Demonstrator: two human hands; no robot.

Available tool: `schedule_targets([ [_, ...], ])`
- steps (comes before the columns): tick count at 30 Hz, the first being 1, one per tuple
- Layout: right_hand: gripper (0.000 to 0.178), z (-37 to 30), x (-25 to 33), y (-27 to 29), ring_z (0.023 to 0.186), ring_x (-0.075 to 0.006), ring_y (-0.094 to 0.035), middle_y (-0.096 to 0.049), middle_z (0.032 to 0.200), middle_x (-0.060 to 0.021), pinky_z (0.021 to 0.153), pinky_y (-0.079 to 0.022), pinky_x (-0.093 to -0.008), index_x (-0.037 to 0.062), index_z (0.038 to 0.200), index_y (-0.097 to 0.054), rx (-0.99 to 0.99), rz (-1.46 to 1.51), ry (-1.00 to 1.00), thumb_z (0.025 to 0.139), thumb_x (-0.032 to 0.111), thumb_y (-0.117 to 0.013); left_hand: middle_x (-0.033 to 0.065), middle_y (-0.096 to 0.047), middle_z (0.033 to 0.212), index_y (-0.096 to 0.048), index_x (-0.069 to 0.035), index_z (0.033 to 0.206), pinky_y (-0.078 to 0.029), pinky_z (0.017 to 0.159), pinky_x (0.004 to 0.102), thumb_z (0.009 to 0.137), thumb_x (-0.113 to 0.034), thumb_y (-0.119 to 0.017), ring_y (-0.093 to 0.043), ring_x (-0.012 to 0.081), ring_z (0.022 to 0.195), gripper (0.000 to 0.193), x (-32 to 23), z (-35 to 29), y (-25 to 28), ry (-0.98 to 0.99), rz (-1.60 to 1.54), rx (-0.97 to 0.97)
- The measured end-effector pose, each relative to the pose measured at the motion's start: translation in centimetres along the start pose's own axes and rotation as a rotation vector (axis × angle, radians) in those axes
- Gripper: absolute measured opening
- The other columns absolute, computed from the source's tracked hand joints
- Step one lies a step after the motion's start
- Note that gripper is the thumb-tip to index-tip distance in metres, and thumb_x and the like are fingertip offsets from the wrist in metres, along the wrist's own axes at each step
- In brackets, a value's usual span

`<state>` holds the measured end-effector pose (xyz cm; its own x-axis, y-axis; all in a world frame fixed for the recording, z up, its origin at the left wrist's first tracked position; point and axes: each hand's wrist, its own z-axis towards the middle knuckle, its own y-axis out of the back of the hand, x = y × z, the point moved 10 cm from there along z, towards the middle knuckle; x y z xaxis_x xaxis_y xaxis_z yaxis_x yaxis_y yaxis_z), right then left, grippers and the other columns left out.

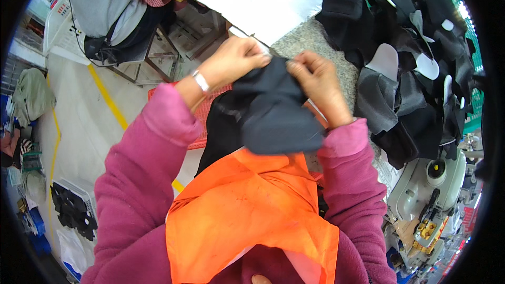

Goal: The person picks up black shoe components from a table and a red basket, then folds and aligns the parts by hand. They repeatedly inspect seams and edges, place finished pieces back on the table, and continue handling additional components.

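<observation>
A black fabric piece [281, 126] hangs between my hands above my lap, its wide lower part partly blurred. My left hand [236, 60] pinches its upper left edge, fingers pressed together. At the upper right corner, the thumb and fingers of my right hand [322, 81] are closed on the same piece. Both hands are near the edge of a speckled grey worktop [310, 44]. More black cloth [218, 126] lies below and to the left of the held piece. An orange apron [252, 205] covers my front.
Black pieces with white and grey parts [394, 73] are heaped at the right beside a green basket [473, 108]. A sewing machine [452, 184] stands at the lower right. White cardboard [263, 0] covers the far worktop. A red basket [197, 139] is below my left wrist.
</observation>
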<state>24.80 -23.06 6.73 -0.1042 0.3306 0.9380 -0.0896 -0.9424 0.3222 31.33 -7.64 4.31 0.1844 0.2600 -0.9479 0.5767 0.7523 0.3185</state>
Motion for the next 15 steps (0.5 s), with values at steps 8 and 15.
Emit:
schedule_targets([
  [8,0.016,2.1,-4.0,10.0,0.077,-0.0368,-0.066,-0.067,0.078,-0.0174,0.069,-0.051,-0.0427,0.0052,0.085,-0.067,-0.182,-0.626,-0.172,0.081,0.020,-0.072,0.0159,-0.063,0.074,-0.061,-0.002,0.082,-0.049,0.067,0.0433,0.077,-0.017,-0.075,-0.062,0.0371,0.072,0.020,-7.2,8.9,-7.3,-0.400,0.600,-0.146],
  [15,0.018,1.8,-3.4,10.2,0.081,-0.0415,-0.064,-0.067,0.083,-0.0206,0.071,-0.051,-0.0452,0.0029,0.091,-0.063,-0.218,-0.627,-0.128,0.079,0.014,-0.072,0.0129,-0.058,0.090,-0.055,-0.004,0.095,-0.049,0.070,0.0364,0.084,-0.005,-0.065,-0.062,0.0299,0.080,0.015,-8.4,10.2,-13.4,-0.661,0.336,0.282],
])
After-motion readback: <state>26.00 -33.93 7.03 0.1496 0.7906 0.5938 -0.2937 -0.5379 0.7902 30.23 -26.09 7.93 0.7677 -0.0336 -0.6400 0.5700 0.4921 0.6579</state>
